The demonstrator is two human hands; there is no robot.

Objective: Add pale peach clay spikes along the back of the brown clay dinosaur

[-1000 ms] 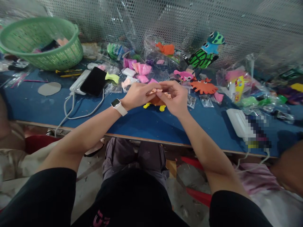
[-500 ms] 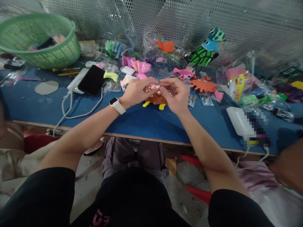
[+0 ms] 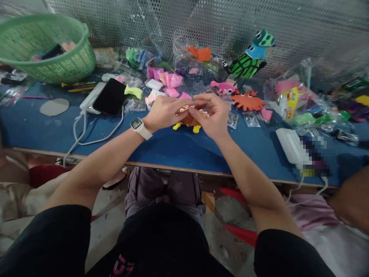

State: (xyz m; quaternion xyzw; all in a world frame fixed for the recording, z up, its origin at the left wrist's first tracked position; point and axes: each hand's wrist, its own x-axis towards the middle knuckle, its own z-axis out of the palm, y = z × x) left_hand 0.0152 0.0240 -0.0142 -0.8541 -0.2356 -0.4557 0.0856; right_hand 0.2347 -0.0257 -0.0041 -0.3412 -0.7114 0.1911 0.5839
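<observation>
A brown clay figure (image 3: pixel 188 120) with yellow feet and small pale pieces on top sits on the blue table (image 3: pixel 173 150). From the left, my left hand (image 3: pixel 165 111) reaches over it, with bent fingers pressed together at its top. My right hand (image 3: pixel 213 114) meets it from the right, thumb and forefinger closed at the same spot. Whatever the fingertips pinch is too small to make out. An orange crab-like clay figure (image 3: pixel 248 102) and a pink clay figure (image 3: pixel 223 87) lie just beyond my right hand.
A green basket (image 3: pixel 72 57) stands at the back left. Nearer are a black phone (image 3: pixel 109 97), a white power bank (image 3: pixel 92 98) and its cable. Bagged clay lies along the back, near a green turtle figure (image 3: pixel 245 66). Another white device (image 3: pixel 291 146) lies right. People sit at both sides.
Both hands stay over the brown figure, their fingertips slightly lower and shifted. The pink bit at the fingertips no longer shows there. The view has moved slightly.
</observation>
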